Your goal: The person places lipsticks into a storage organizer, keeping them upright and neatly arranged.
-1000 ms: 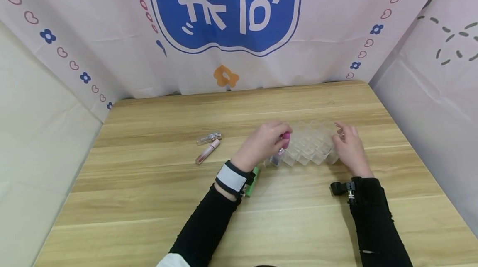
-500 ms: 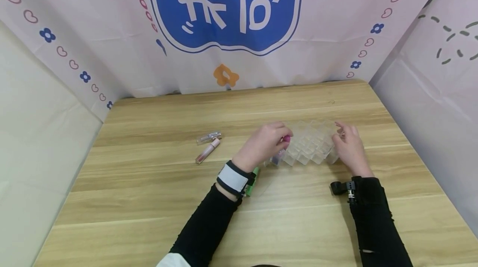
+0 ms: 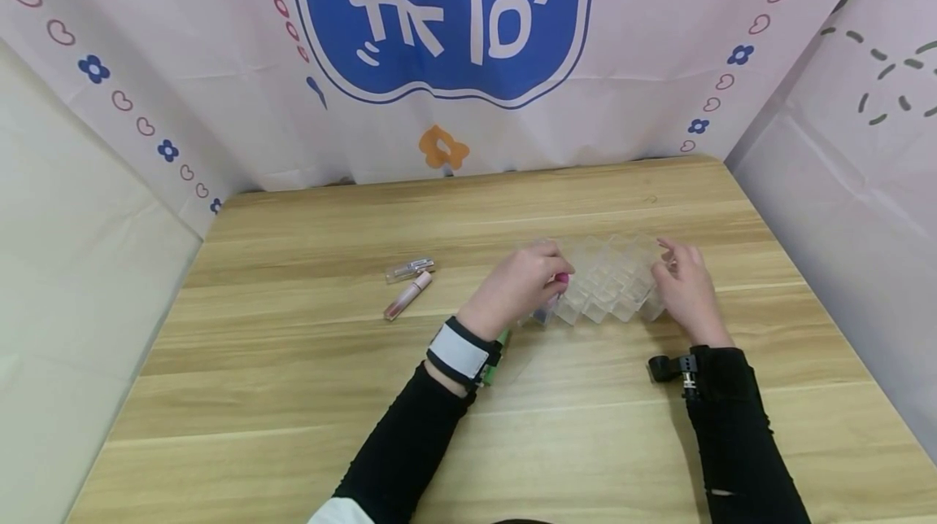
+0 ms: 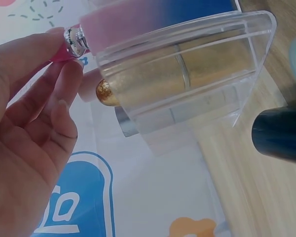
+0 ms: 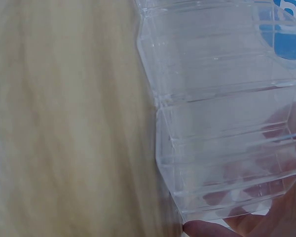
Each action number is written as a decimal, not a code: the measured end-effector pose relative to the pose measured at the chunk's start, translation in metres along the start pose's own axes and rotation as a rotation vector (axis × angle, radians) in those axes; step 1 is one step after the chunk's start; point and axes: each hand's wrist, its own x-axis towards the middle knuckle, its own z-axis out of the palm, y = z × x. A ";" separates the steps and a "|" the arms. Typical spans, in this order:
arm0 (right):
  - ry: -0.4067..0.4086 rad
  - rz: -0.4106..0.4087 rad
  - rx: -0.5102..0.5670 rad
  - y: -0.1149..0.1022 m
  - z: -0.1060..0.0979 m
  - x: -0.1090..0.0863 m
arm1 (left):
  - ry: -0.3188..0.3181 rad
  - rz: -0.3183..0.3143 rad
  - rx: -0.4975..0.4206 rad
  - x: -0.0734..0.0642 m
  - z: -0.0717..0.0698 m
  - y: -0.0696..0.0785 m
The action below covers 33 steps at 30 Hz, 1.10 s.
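A clear plastic lipstick organizer (image 3: 603,284) with diamond-shaped compartments stands on the table at centre right. At its left end my left hand (image 3: 516,284) pinches the magenta cap (image 3: 562,277) of a slim cosmetic tube. In the left wrist view the tube's pink-to-blue body (image 4: 133,22) lies within a compartment, with a silver collar (image 4: 76,41) just under the fingertips. A gold tube (image 4: 153,74) fills the neighbouring compartment. My right hand (image 3: 686,288) grips the organizer's right end; in the right wrist view its thumb (image 5: 209,229) is at the edge and its fingers show through the plastic.
To the left lie a pinkish lip gloss tube (image 3: 407,296) and a clear tube with a silvery end (image 3: 410,270). A green tube (image 3: 488,376) is partly hidden by my left wrist strap. A printed cloth (image 3: 468,133) hangs behind the table.
My left hand has moved slightly down, and the magenta cap sits lower, less of it showing past the fingers. My right hand and the organizer stay in place.
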 end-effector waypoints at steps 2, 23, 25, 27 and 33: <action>0.002 -0.001 -0.002 0.000 0.000 0.000 | -0.008 -0.004 0.011 0.000 0.000 0.000; -0.004 0.007 0.006 -0.002 0.000 -0.001 | -0.011 -0.014 0.052 -0.004 0.001 -0.002; -0.005 0.008 0.006 -0.002 0.000 -0.001 | -0.013 -0.023 0.047 -0.004 -0.001 -0.002; -0.003 0.003 0.002 -0.001 0.000 -0.001 | -0.006 -0.031 0.039 -0.005 -0.003 -0.002; 0.001 0.000 -0.001 0.001 0.000 0.000 | 0.052 -0.053 -0.004 -0.011 -0.010 -0.007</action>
